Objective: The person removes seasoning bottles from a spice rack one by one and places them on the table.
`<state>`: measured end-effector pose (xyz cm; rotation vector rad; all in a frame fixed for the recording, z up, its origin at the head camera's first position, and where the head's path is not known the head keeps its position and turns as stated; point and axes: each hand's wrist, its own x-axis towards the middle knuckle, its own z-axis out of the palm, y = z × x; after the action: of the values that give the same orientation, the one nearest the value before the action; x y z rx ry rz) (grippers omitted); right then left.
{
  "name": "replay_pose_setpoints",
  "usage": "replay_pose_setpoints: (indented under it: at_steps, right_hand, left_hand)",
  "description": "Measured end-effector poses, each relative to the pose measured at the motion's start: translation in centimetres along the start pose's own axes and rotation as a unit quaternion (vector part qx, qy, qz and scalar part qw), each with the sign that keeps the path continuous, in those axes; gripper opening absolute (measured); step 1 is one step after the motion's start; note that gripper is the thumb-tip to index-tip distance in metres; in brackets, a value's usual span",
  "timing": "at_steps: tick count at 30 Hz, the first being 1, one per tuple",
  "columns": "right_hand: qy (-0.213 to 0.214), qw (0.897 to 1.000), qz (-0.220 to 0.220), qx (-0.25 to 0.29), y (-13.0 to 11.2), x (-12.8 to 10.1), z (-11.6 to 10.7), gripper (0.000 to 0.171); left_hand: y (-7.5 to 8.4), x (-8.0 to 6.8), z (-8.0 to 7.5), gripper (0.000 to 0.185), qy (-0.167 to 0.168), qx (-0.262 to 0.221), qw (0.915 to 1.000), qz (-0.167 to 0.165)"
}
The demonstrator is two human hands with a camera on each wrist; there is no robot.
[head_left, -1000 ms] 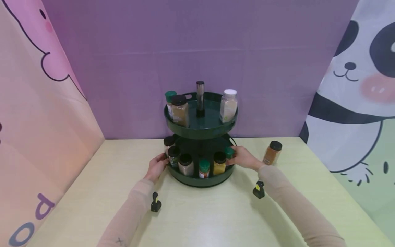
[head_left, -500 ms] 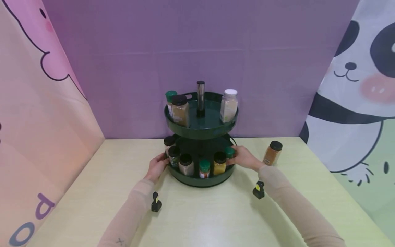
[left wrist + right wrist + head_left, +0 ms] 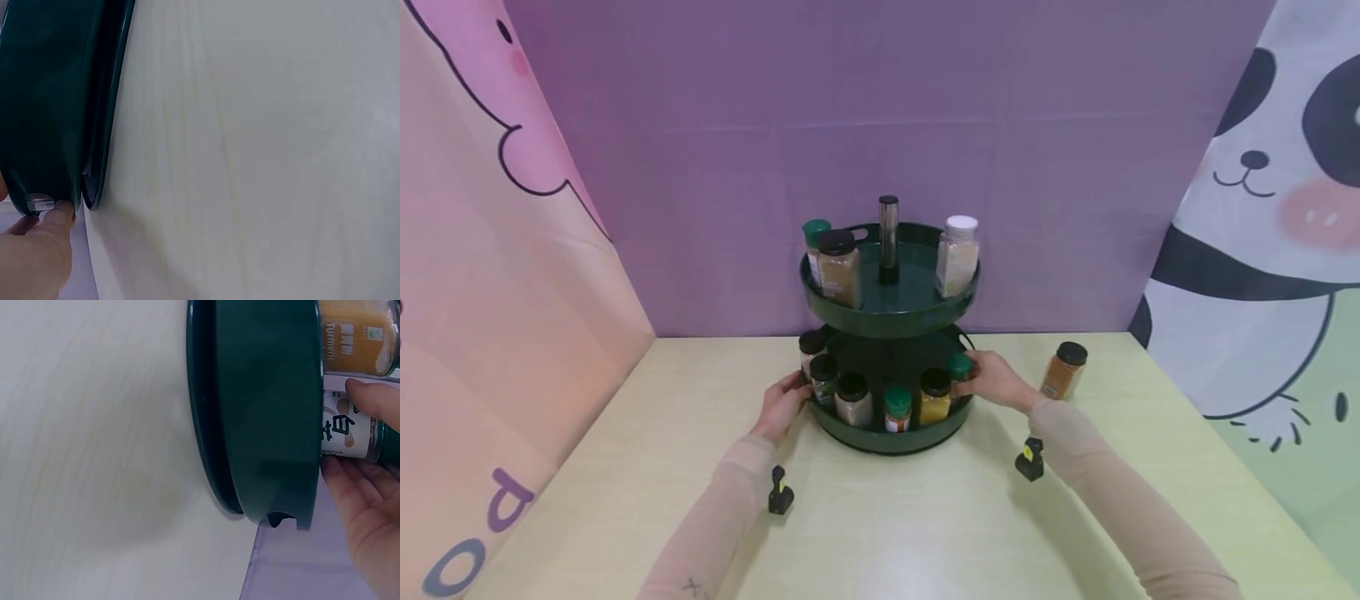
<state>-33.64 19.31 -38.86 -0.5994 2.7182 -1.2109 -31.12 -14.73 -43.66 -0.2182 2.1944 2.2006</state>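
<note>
Head view: the right hand (image 3: 996,380) pinches a green-capped jar (image 3: 958,372) on the rack's lower tray (image 3: 891,437), among five other jars; the left hand (image 3: 782,406), fingers relaxed, touches that tray's opposite rim.

From the head we look forward and down on the whole table (image 3: 880,533), with the rack (image 3: 889,333) in the middle distance. Our left wrist view sits very close to the rack's lower rim (image 3: 56,112), turned sideways. Our right wrist view is equally close, at the opposite rim (image 3: 269,425). All three share this lower tray.
</note>
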Motion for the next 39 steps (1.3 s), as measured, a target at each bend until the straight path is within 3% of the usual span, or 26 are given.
replay_pose_setpoints:
  at_steps: [23,32,39]
  right_hand:
    - [0.029,0.999,0.008,-0.012,-1.3,-0.3,-2.5,0.039]
    - [0.039,0.999,-0.03,0.012,-1.4,-0.4,-3.6,0.047]
    - [0.044,0.999,0.009,0.01,-2.0,-0.8,-4.5,0.041]
  left_hand:
    - [0.1,-0.1,0.1,0.051,-0.004,-0.001,1.0,-0.003]
    - [0.1,-0.1,-0.1,0.052,-0.002,0.011,0.9999,-0.004]
    - [0.0,-0.1,-0.2,0.052,-0.004,0.012,0.9999,-0.007]
